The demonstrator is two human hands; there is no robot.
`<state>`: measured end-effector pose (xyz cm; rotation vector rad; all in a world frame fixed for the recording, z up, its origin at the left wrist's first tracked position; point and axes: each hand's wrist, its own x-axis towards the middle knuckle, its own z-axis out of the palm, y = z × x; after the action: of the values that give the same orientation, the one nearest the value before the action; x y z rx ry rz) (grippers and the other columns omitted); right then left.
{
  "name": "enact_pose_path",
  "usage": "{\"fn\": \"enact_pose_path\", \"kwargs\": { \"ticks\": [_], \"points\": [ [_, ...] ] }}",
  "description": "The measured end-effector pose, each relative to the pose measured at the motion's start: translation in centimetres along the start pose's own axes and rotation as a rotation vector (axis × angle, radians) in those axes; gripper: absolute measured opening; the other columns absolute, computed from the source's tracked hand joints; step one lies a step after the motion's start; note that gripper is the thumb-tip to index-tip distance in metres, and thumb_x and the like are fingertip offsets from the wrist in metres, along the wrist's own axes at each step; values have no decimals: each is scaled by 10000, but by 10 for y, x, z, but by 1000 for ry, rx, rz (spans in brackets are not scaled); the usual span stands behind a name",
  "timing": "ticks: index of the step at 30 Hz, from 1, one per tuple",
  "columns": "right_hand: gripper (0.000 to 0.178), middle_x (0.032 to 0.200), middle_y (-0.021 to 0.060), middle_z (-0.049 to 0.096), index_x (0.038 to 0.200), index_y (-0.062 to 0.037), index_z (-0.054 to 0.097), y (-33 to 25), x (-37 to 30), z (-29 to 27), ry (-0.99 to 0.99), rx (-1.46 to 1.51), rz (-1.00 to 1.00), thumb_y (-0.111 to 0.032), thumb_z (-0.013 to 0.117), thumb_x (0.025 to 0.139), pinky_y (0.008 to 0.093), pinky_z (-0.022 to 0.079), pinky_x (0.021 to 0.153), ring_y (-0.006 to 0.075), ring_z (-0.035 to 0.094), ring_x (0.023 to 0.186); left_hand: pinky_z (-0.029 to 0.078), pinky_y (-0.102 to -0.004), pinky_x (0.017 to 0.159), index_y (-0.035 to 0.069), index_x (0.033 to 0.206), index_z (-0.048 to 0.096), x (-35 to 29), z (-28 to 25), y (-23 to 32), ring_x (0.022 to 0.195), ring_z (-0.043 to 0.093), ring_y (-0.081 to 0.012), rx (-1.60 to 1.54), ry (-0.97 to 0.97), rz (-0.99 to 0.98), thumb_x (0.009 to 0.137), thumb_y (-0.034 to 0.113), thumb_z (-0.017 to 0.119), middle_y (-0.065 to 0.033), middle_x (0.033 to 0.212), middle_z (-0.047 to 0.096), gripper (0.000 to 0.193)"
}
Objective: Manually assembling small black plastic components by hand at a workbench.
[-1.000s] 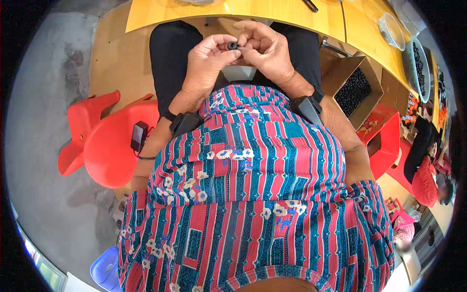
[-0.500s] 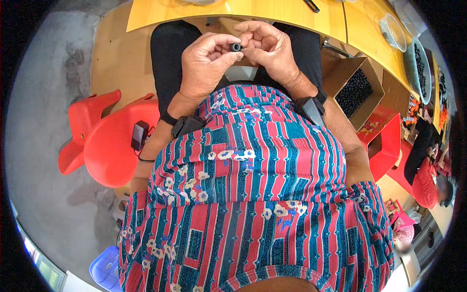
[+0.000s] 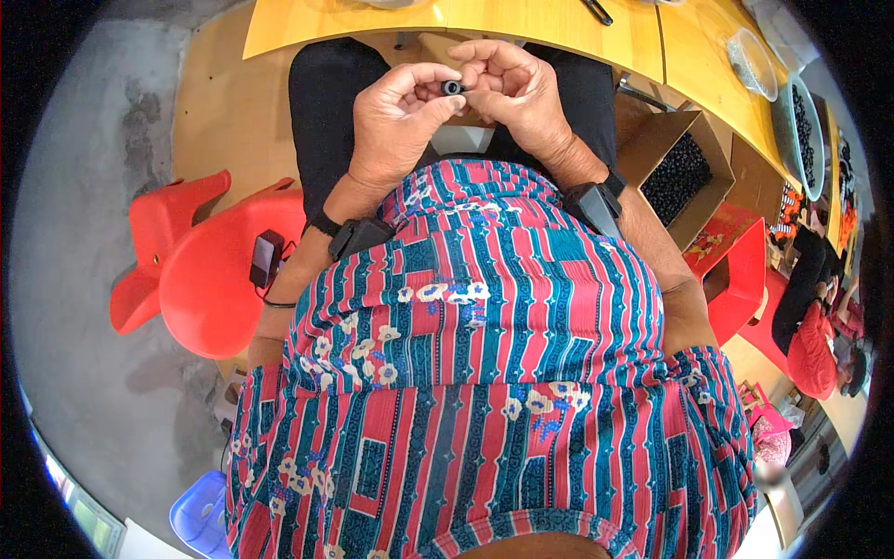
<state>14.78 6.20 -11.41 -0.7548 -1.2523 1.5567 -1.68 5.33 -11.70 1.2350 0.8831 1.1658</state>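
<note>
Between my two hands, above my lap, sits a small black cylindrical part (image 3: 453, 88) with a round hole in its end. My left hand (image 3: 400, 116) is closed, thumb and index finger pinching this part from the left. From the right, my right hand (image 3: 521, 93) comes up close with thumb and index finger pressed together at the part's right side; the other fingers are curled loosely. Whatever lies inside the right pinch is mostly hidden by the fingertips.
A yellow table (image 3: 540, 33) runs ahead, with a clear plastic bowl (image 3: 752, 63) and a pale basin (image 3: 803, 135) of black parts at right. Below stands a cardboard box (image 3: 722, 182) of black pieces. Red chairs (image 3: 209, 289) stand left; another person (image 3: 810, 359) sits far right.
My left hand has shifted very slightly to the right, and the part's end has turned a little. My right hand stays nearly still.
</note>
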Motion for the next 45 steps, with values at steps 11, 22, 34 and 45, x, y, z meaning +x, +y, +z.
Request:
{"fn": "enact_pose_path", "kwargs": {
  "ticks": [11, 22, 34, 45],
  "points": [
    [339, 829, -10, 537, 1127, 5, 531, 1, 0, 11, 22, 37, -5, 33, 565, 791, 206, 522, 633, 49, 572, 705, 459, -153, 605, 6, 897, 629, -4, -9, 6, 691, 524, -34, 176, 19, 139, 706, -55, 673, -3, 810, 541, 205],
    [379, 792, -8, 524, 1091, -4, 543, 1, 5, 22, 49, -362, -155, 114, 505, 732, 191, 516, 586, 36, 560, 649, 480, -171, 608, 19, 987, 548, -2, -17, 8, 689, 547, -43, 214, 42, 101, 693, -20, 691, -19, 803, 583, 329],
    [215, 834, 36, 619, 985, 14, 597, 7, 9, 32, 83, -182, -86, 50, 521, 787, 232, 533, 650, 95, 616, 701, 498, -199, 689, -2, 1060, 481, 1, -26, 19, 784, 566, -87, 329, 19, 153, 710, -89, 658, -54, 870, 568, 401],
    [141, 666, 77, 602, 841, -28, 636, 5, 10, 17, 196, -731, -318, -45, 594, 707, 255, 464, 513, 108, 580, 558, 508, -191, 675, 6, 950, 544, 5, -5, 7, 754, 581, -68, 280, 119, 197, 702, -57, 677, -43, 840, 596, 289]
  ]
}}
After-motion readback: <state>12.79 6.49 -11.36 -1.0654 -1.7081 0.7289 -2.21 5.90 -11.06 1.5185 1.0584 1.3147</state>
